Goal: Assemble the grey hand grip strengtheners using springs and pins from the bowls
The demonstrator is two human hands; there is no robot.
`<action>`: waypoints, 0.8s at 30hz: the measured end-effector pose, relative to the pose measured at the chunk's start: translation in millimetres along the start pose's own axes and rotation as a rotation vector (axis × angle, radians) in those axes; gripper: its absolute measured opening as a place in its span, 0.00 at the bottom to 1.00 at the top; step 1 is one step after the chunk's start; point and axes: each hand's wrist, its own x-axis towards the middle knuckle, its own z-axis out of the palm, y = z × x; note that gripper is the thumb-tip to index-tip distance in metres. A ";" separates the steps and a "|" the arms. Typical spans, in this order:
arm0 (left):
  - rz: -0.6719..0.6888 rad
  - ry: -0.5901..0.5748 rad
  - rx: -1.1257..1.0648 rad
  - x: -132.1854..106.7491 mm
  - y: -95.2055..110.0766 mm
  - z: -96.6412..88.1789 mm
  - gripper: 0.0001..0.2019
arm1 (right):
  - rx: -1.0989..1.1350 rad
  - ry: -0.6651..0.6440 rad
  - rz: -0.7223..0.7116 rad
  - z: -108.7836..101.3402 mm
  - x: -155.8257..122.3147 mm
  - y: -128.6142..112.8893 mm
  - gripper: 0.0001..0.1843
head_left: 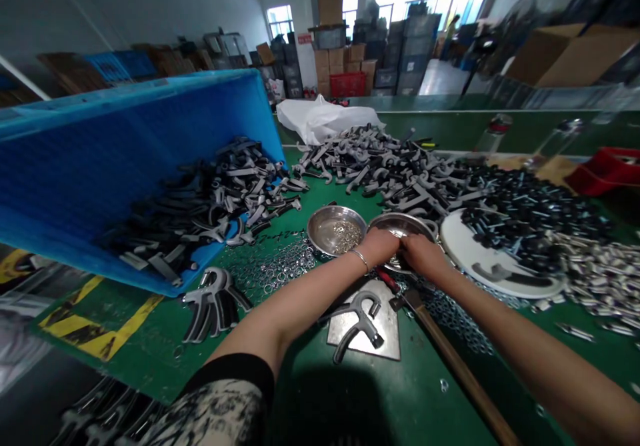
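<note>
2 hands (382, 246) (421, 255), 2 bowls (321, 229) (395, 221), 1 hammer (453, 356)

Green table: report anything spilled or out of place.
The blue crate seems tipped on its side, spilling handles onto the table. Loose rings lie scattered outside the metal bowls. One gray handle lies beside black parts on the white plate, perhaps misplaced.

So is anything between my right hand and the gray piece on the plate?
A red-handled tool, beside a hammer head, lies between your right hand and the gray piece, near the plate's far edge.
</note>
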 end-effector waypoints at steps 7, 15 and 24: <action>-0.002 -0.046 0.036 -2.8 -2.6 1.4 0.15 | 0.229 0.177 0.086 -19.5 -13.7 0.5 0.15; -0.032 0.000 -0.029 -6.8 9.0 -7.4 0.10 | 0.568 -0.066 -0.183 -22.3 -101.3 -48.8 0.12; -0.083 0.315 -0.617 -85.0 1.7 -15.9 0.13 | 0.345 -0.036 -0.215 0.9 -98.8 -62.4 0.11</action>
